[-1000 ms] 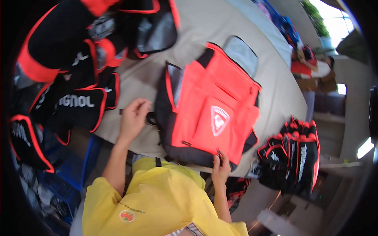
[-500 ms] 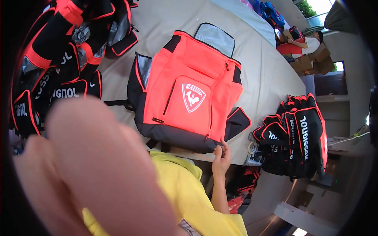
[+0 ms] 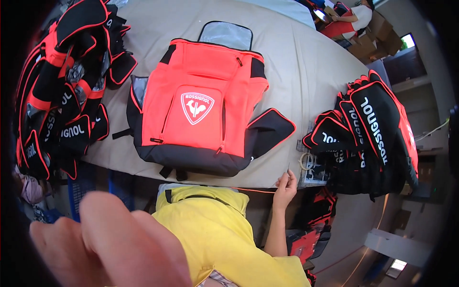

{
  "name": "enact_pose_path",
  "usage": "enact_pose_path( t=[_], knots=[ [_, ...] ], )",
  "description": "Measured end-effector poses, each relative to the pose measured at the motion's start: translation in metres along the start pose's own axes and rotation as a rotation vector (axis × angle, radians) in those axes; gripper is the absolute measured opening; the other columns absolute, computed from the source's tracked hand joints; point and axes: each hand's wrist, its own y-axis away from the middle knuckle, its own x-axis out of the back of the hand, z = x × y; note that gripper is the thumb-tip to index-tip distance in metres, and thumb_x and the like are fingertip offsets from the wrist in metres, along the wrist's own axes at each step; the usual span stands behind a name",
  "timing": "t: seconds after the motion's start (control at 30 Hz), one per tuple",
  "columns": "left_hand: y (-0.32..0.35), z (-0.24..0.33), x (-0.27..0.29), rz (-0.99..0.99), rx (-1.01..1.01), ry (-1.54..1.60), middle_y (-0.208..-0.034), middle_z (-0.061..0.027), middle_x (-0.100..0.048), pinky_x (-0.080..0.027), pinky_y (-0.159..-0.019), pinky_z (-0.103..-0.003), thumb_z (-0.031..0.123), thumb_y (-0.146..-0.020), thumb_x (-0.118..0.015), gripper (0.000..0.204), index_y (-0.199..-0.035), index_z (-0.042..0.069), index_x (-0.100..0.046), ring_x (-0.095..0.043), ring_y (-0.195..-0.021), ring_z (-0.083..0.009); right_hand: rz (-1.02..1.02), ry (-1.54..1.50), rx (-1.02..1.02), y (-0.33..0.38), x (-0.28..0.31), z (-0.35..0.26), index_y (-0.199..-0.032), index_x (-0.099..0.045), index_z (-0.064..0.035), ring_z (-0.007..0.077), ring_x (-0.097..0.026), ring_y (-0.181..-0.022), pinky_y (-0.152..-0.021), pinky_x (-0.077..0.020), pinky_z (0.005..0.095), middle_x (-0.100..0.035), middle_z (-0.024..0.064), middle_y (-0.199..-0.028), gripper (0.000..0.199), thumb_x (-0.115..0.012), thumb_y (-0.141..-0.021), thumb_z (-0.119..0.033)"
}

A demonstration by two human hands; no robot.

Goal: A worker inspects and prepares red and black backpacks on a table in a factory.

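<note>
A red and black backpack (image 3: 201, 129) lies front up on the cloth-covered table, its silver-lined top flap (image 3: 225, 36) folded back. A black side flap (image 3: 272, 130) spreads out on its right. My right hand (image 3: 285, 189) is at the table's front edge, right of the backpack and apart from it. Its thumb and fingers pinch a small, thin pointed tool (image 3: 288, 168), too small to name. Very large and blurred, my left hand (image 3: 119, 239) fills the lower left; I cannot tell how its fingertips are set or whether they hold anything.
Several black and red bags (image 3: 62, 95) are heaped on the table's left side. More black bags (image 3: 373, 129) stand stacked at the right edge, beside a roll of pale tape (image 3: 306, 161). Another person (image 3: 354, 21) is among cardboard boxes (image 3: 382, 36) at the far right.
My right hand has let go of the backpack's lower right corner and moved slightly right. My left hand has shifted lower in view. The view itself has turned, so the backpack sits further left.
</note>
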Motion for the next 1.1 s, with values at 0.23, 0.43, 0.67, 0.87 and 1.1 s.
enact_pose_path(
  t=[0.23, 0.43, 0.67, 0.87, 1.1],
  knots=[
    [-0.018, 0.013, -0.019, -0.005, -0.031, -0.047, -0.108, -0.0133, -0.064, -0.044, -0.087, -0.042, 0.021, -0.106, -0.05, 0.018, -0.11, 0.006, -0.061, -0.054, -0.098, -0.0304, -0.011, -0.02, -0.125, -0.014, -0.003, 0.031, -0.133, -0.066, 0.0021, 0.006, -0.058, -0.069, -0.064, -0.0497, 0.0234, -0.065, 0.0006, -0.083, 0.034, -0.067, -0.111, -0.023],
    [-0.018, 0.013, -0.015, 0.034, 0.002, -0.115, -0.116, -0.0168, -0.068, -0.047, -0.094, -0.045, 0.023, -0.106, -0.051, 0.024, -0.115, 0.005, -0.064, -0.06, -0.108, -0.0341, -0.032, 0.032, -0.134, -0.028, -0.003, 0.073, -0.134, -0.066, 0.0011, 0.0059, -0.058, -0.068, -0.063, -0.0489, 0.023, -0.064, 0.0007, -0.082, 0.036, -0.069, -0.11, -0.026],
    [0.033, -0.036, -0.023, 0.772, 0.699, 0.296, -0.127, -0.0174, -0.072, -0.049, -0.105, -0.045, 0.022, -0.107, -0.053, 0.029, -0.124, 0.004, -0.069, -0.064, -0.124, -0.036, 0.145, 0.645, 0.001, -0.048, -0.016, 0.104, -0.138, -0.066, 0.0028, 0.0396, -0.069, -0.123, -0.105, -0.0526, 0.0453, -0.071, 0.025, -0.135, 0.045, -0.068, -0.108, -0.032],
    [0.185, -0.097, -0.187, 0.296, 1.291, -0.238, -0.131, -0.0199, -0.073, -0.053, -0.106, -0.043, 0.026, -0.106, -0.066, 0.038, -0.135, 0.002, -0.07, -0.069, -0.125, -0.0351, -0.468, 0.004, -0.01, 0.007, -0.02, -0.102, -0.123, -0.076, 0.0009, 0.0144, -0.072, -0.096, -0.09, -0.0563, 0.032, -0.079, 0.0099, -0.102, 0.026, -0.06, -0.111, -0.016],
    [0.264, -0.067, -0.308, -0.24, 1.198, -0.392, -0.175, -0.0207, -0.035, -0.02, -0.125, -0.069, 0.048, -0.103, -0.068, 0.072, -0.165, 0.017, -0.049, -0.024, -0.162, -0.0483, -1.505, -0.746, 0.436, 0.058, -0.06, -0.289, -0.118, -0.07, 0.0129, 0.0342, -0.079, -0.092, -0.084, -0.0627, 0.0424, -0.081, 0.0207, -0.109, 0.026, -0.062, -0.108, -0.009]
  ],
)
